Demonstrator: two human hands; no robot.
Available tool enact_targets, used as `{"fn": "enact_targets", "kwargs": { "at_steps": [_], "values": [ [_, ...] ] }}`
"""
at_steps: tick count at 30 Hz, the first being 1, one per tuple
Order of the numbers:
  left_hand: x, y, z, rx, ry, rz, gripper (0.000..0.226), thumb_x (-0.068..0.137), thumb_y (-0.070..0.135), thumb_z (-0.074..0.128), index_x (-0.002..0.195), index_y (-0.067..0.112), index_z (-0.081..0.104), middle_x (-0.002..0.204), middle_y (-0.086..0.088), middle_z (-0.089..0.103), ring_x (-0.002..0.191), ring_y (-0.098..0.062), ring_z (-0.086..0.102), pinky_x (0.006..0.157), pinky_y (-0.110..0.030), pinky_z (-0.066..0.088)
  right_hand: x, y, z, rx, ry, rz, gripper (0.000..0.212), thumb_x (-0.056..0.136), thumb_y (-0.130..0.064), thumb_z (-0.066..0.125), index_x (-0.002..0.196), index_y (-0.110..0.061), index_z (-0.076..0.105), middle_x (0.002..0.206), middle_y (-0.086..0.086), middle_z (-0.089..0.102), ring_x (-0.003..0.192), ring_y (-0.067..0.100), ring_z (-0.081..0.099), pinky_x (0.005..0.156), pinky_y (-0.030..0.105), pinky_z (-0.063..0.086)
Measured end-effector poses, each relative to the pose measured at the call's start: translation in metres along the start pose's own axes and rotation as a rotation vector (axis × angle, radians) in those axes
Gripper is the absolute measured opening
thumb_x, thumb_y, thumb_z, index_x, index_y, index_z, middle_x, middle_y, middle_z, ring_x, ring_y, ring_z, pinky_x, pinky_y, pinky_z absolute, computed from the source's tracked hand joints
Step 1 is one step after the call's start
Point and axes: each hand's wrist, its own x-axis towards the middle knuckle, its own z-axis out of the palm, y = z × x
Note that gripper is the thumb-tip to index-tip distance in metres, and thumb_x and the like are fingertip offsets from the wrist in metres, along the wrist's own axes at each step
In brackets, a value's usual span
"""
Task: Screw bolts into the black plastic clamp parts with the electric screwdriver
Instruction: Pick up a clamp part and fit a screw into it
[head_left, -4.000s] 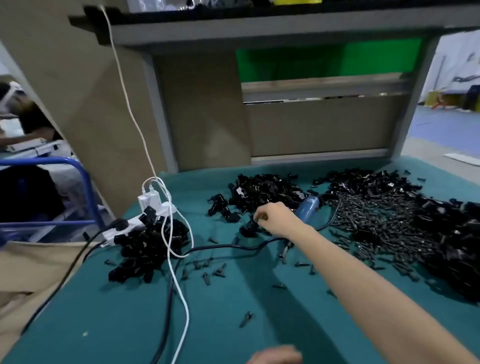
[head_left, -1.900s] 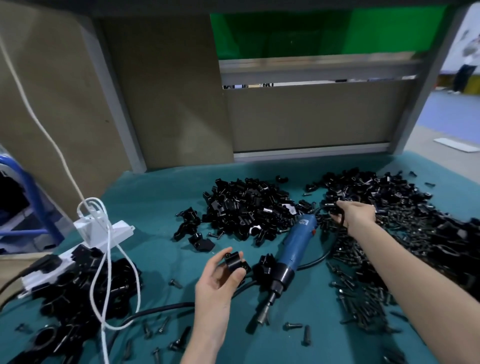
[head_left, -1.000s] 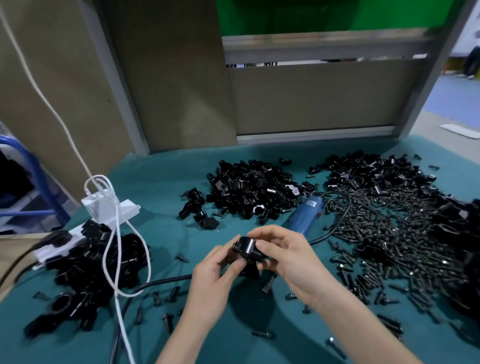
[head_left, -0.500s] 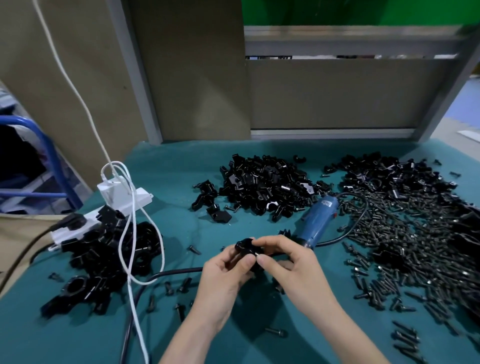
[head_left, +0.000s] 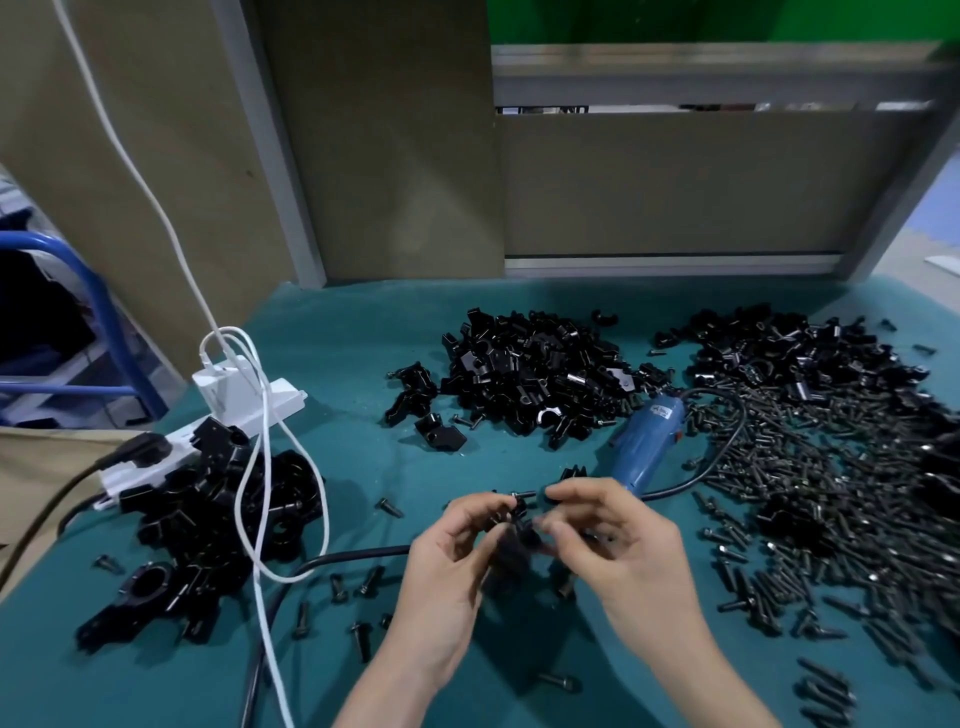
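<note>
Left grip (head_left: 447, 561) curled round a black clamp part (head_left: 514, 543), lower centre of frame, above the teal bench (head_left: 353, 332). Right grip (head_left: 618, 545) pinched on a bolt (head_left: 523, 494) lying crosswise at the part's top; fine detail blurred. Palms turned inward, both forearms rising from the bottom edge. Just behind the right fingers, blue electric screwdriver (head_left: 649, 441) flat on the bench, untouched, black cord looping right. Beyond, centre, heap of clamp parts (head_left: 535, 379); right, spread of loose bolts (head_left: 805, 493). Left, white power strip (head_left: 244, 410) beside a stack of larger black pieces (head_left: 208, 519), white cable (head_left: 260, 467) draped across.
</note>
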Motion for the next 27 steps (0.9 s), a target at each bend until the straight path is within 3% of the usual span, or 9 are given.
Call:
{"fn": "enact_targets", "kwargs": {
  "at_steps": [4, 8, 12, 14, 18, 20, 22, 24, 27],
  "values": [
    [-0.003, -0.006, 0.005, 0.055, 0.003, 0.029, 0.031, 0.062, 0.025, 0.078, 0.092, 0.016, 0.076, 0.109, -0.020, 0.060, 0.093, -0.020, 0.064, 0.074, -0.027, 0.055, -0.006, 0.002, 0.009, -0.202, -0.079, -0.143, 0.033, 0.080, 0.009, 0.068, 0.088, -0.023, 0.072, 0.087, -0.015, 0.068, 0.085, 0.007, 0.066, 0.069, 0.020, 0.054],
    [-0.001, -0.015, 0.005, 0.311, 0.121, 0.176, 0.018, 0.074, 0.025, 0.071, 0.092, 0.024, 0.074, 0.103, -0.003, 0.066, 0.101, -0.017, 0.063, 0.092, -0.033, 0.049, -0.008, 0.006, 0.014, -0.413, 0.023, -0.276, 0.028, 0.079, 0.012, 0.066, 0.095, -0.011, 0.070, 0.093, -0.007, 0.063, 0.079, 0.006, 0.059, 0.064, 0.015, 0.048],
    [0.001, -0.022, 0.005, 0.308, 0.174, 0.225, 0.015, 0.081, 0.023, 0.068, 0.093, 0.031, 0.069, 0.099, 0.004, 0.069, 0.097, -0.013, 0.065, 0.082, -0.032, 0.055, -0.007, 0.006, 0.007, -0.489, 0.060, -0.364, 0.010, 0.085, -0.008, 0.064, 0.093, -0.013, 0.068, 0.088, -0.009, 0.060, 0.067, 0.000, 0.052, 0.064, 0.009, 0.042],
    [0.002, -0.022, 0.006, 0.221, 0.175, 0.216, 0.014, 0.079, 0.025, 0.067, 0.092, 0.032, 0.068, 0.097, 0.006, 0.069, 0.093, -0.010, 0.066, 0.073, -0.023, 0.055, -0.008, 0.002, 0.008, -0.501, -0.016, -0.361, 0.005, 0.085, -0.012, 0.064, 0.088, -0.012, 0.068, 0.081, -0.010, 0.061, 0.064, -0.002, 0.049, 0.063, 0.007, 0.037],
    [0.006, -0.022, 0.004, 0.189, 0.180, 0.247, 0.021, 0.087, 0.001, 0.064, 0.094, 0.020, 0.063, 0.094, 0.010, 0.072, 0.094, -0.004, 0.066, 0.073, -0.018, 0.053, -0.009, -0.014, 0.005, -0.522, -0.259, -0.310, 0.010, 0.086, -0.019, 0.071, 0.084, -0.009, 0.068, 0.071, -0.001, 0.063, 0.060, 0.009, 0.052, 0.061, 0.023, 0.045],
    [0.007, -0.020, 0.002, 0.157, 0.165, 0.251, 0.024, 0.085, -0.005, 0.065, 0.091, 0.018, 0.061, 0.098, 0.011, 0.071, 0.098, -0.005, 0.066, 0.072, -0.019, 0.055, -0.012, -0.023, 0.002, -0.609, -0.489, -0.209, 0.028, 0.082, -0.045, 0.070, 0.088, -0.018, 0.064, 0.069, -0.008, 0.057, 0.060, 0.005, 0.046, 0.062, 0.024, 0.042],
    [0.006, -0.015, 0.000, 0.171, 0.117, 0.261, 0.030, 0.085, -0.003, 0.066, 0.085, 0.026, 0.062, 0.106, 0.012, 0.069, 0.107, -0.008, 0.065, 0.072, -0.026, 0.058, -0.020, -0.029, 0.003, -0.876, -0.682, -0.075, 0.049, 0.072, -0.067, 0.061, 0.096, -0.026, 0.056, 0.075, -0.013, 0.047, 0.070, 0.007, 0.047, 0.067, 0.029, 0.042],
    [0.005, -0.013, -0.003, 0.213, 0.082, 0.257, 0.035, 0.086, -0.002, 0.066, 0.081, 0.032, 0.062, 0.112, 0.013, 0.067, 0.112, -0.008, 0.063, 0.071, -0.030, 0.059, -0.033, -0.032, 0.009, -1.100, -0.792, 0.020, 0.048, 0.078, -0.061, 0.063, 0.098, -0.021, 0.046, 0.087, -0.007, 0.045, 0.089, 0.022, 0.054, 0.073, 0.035, 0.040],
    [0.000, -0.013, -0.008, 0.199, 0.047, 0.226, 0.028, 0.083, -0.004, 0.067, 0.085, 0.022, 0.060, 0.114, 0.007, 0.068, 0.113, -0.009, 0.063, 0.071, -0.031, 0.059, -0.050, -0.029, 0.021, -1.118, -0.775, 0.062, 0.029, 0.091, -0.036, 0.060, 0.099, -0.016, 0.040, 0.108, 0.006, 0.053, 0.103, 0.032, 0.056, 0.071, 0.034, 0.037]
  ]
}}
